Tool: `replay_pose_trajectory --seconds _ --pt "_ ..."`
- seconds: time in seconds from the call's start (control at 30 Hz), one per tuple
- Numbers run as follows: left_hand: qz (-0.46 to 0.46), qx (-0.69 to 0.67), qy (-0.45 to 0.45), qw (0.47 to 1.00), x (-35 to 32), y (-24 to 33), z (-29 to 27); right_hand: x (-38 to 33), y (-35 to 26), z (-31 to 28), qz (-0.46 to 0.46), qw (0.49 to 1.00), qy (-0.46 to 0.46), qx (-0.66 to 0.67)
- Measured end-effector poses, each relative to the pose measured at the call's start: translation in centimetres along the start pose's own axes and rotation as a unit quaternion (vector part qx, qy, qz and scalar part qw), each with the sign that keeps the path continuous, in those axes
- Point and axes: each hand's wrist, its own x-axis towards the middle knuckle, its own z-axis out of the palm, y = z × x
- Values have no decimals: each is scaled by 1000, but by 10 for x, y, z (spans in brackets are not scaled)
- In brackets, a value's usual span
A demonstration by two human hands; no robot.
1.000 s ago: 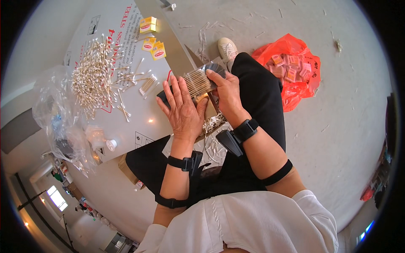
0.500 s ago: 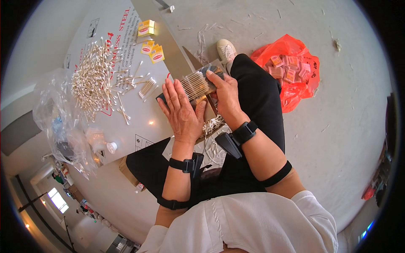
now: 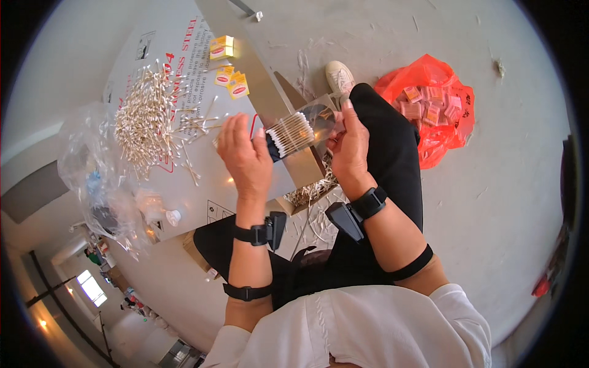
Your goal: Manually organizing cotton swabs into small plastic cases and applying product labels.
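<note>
A row of cotton swabs [image 3: 291, 134] lies side by side within a clear plastic pouch [image 3: 321, 104], tilted between my hands. My right hand [image 3: 351, 150] grips the pouch's right end, thumb raised along its edge. At the other end, my left hand [image 3: 246, 162] has its fingers curled and its thumb against a dark flat piece [image 3: 276, 149] beside the white swab tips. What the left fingers do behind that piece is partly hidden. A large heap of loose swabs [image 3: 144, 119] rests on the grey sheet-topped table [image 3: 202, 175] to the left.
Small yellow boxes [image 3: 221, 48] and flattened yellow cards [image 3: 238, 86] lie near the table's far edge. An open carton of swabs [image 3: 307, 194] sits below my hands. A red plastic bag [image 3: 446, 142] with pink packs stands on the floor at right. Crumpled clear plastic [image 3: 83, 159] hangs at left.
My left hand has gone from flat, outstretched fingers to curled ones at the pouch's left end. My right hand has shifted right, baring more of the pouch. The view has moved slightly.
</note>
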Motion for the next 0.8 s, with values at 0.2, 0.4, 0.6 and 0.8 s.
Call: replay_pose_trajectory --seconds 0.2,0.4,0.6,0.8 --pt "-28 -89 -80 992 14 18 -11 -6 -3 -8 47 998 2 29" --pt "-26 -13 -150 988 -23 51 0 -11 -3 -6 89 993 -70 24" --pt "-58 37 -204 976 -39 50 14 -12 -5 3 109 989 -82 60" --pt "-68 34 -204 976 -40 48 15 -4 6 -5 111 984 -126 55"
